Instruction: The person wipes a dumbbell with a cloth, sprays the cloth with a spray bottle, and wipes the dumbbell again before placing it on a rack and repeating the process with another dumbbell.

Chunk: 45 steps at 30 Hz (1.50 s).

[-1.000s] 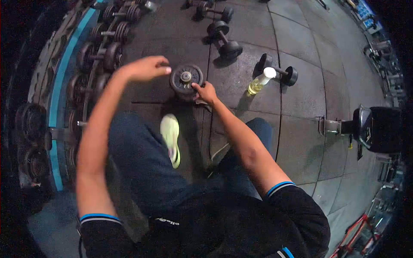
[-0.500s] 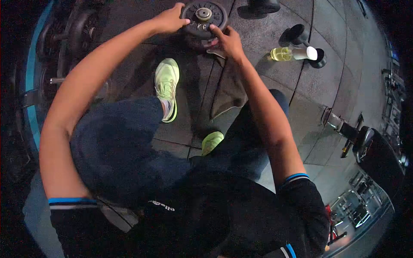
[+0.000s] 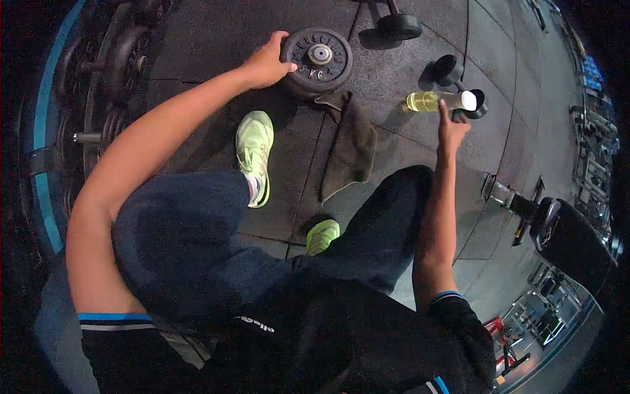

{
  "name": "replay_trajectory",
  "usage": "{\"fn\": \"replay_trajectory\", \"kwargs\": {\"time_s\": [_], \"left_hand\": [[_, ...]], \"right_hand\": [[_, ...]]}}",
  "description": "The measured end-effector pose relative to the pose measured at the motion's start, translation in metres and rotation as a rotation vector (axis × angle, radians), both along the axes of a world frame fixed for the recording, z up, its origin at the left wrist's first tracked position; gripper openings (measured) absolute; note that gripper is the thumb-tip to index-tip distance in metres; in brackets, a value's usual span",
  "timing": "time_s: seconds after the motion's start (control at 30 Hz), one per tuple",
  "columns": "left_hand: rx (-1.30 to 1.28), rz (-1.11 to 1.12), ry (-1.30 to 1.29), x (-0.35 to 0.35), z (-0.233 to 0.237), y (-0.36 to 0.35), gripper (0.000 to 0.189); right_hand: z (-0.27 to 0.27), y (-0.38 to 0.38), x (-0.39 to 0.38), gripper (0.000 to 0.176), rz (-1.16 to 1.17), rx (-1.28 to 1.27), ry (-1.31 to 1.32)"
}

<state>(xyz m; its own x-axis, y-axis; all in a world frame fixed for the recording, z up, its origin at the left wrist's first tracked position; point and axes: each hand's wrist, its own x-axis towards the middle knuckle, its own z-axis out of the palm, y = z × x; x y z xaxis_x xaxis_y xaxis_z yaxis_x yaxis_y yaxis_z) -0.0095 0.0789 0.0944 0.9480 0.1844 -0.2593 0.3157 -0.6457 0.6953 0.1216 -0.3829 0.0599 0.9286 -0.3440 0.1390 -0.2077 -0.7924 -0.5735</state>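
My left hand (image 3: 268,63) grips the left rim of a round black weight plate (image 3: 328,73) with raised lettering, which sits on a metal bar end at the top centre. A brown-grey cloth (image 3: 351,148) lies on the floor just below the plate. To the right, my right hand (image 3: 451,125) is at a bottle of yellow liquid (image 3: 425,101) with a white top, its index finger stretched out along the bottle's near side. The other fingers of that hand are partly hidden. Behind the bottle stands a small black dumbbell (image 3: 448,70).
Another dumbbell (image 3: 399,26) lies at the top. Loaded weights (image 3: 128,59) line a rack on the left. A padded bench (image 3: 571,240) is at the right. My shoe (image 3: 254,141) rests on the dark tiled floor (image 3: 400,154).
My right hand has left the plate and moved right to the bottle. My left hand stays on the plate. In the view, plate and shoes sit slightly lower.
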Motion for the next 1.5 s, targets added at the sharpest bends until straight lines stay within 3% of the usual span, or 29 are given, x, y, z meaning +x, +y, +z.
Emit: {"fn": "replay_trajectory", "kwargs": {"time_s": [0.1, 0.2, 0.23, 0.37, 0.5, 0.63, 0.73, 0.77, 0.97, 1.0, 1.07, 1.1, 1.23, 1.33, 1.43, 1.5], "left_hand": [[-0.009, -0.004, -0.02, -0.002, 0.003, 0.001, 0.077], [-0.055, -0.009, 0.031, 0.002, 0.002, 0.004, 0.076], [-0.045, -0.002, 0.05, 0.002, 0.005, 0.003, 0.076], [-0.017, 0.021, 0.067, 0.0, 0.006, 0.003, 0.077], [-0.031, 0.001, 0.066, -0.002, 0.007, 0.006, 0.077], [0.013, 0.051, 0.126, -0.012, 0.007, 0.001, 0.075], [-0.021, 0.072, 0.213, -0.018, 0.004, 0.001, 0.075], [-0.048, 0.072, 0.208, -0.022, -0.003, 0.002, 0.076], [-0.173, 0.074, 0.2, -0.034, 0.001, 0.003, 0.078], [-0.163, 0.075, 0.195, -0.035, 0.001, 0.003, 0.079], [-0.113, 0.064, 0.235, -0.037, -0.001, 0.002, 0.077], [-0.089, 0.057, 0.256, -0.039, -0.004, 0.002, 0.076], [0.013, -0.359, 0.475, -0.051, -0.005, 0.005, 0.066], [0.257, -0.782, 0.656, -0.067, -0.006, -0.001, 0.063], [0.253, -0.822, 0.712, -0.096, -0.008, -0.004, 0.055], [0.194, -0.707, 0.662, -0.108, -0.002, -0.005, 0.057]], "right_hand": [[-0.004, 0.01, 0.033, 0.103, 0.167, 0.299, -0.235], [-0.008, 0.028, 0.036, 0.096, 0.162, 0.476, -0.334], [-0.017, 0.024, 0.039, 0.083, 0.154, 0.451, -0.375], [-0.046, 0.001, 0.054, 0.067, 0.135, 0.475, -0.448], [-0.013, 0.018, 0.042, 0.046, 0.265, 0.718, -0.476], [0.031, 0.044, 0.026, 0.05, 0.312, 0.867, -0.413], [0.065, 0.071, 0.014, 0.044, 0.521, 0.717, -0.332], [0.085, 0.089, -0.003, 0.034, 0.527, 0.764, -0.21], [0.065, 0.127, -0.042, 0.037, 0.894, 0.869, 0.21], [0.063, 0.133, -0.048, 0.036, 0.849, 0.839, 0.291], [0.043, 0.135, -0.047, 0.035, 0.954, 0.662, 0.173], [0.05, 0.139, -0.051, 0.035, 0.973, 0.643, 0.278], [0.058, 0.148, -0.059, 0.028, 0.96, 0.587, 0.274], [0.053, 0.148, -0.057, 0.025, 1.003, 0.471, 0.262], [0.054, 0.15, -0.057, 0.022, 0.983, 0.406, 0.237], [0.058, 0.155, -0.059, 0.021, 0.973, 0.45, 0.276]]}}
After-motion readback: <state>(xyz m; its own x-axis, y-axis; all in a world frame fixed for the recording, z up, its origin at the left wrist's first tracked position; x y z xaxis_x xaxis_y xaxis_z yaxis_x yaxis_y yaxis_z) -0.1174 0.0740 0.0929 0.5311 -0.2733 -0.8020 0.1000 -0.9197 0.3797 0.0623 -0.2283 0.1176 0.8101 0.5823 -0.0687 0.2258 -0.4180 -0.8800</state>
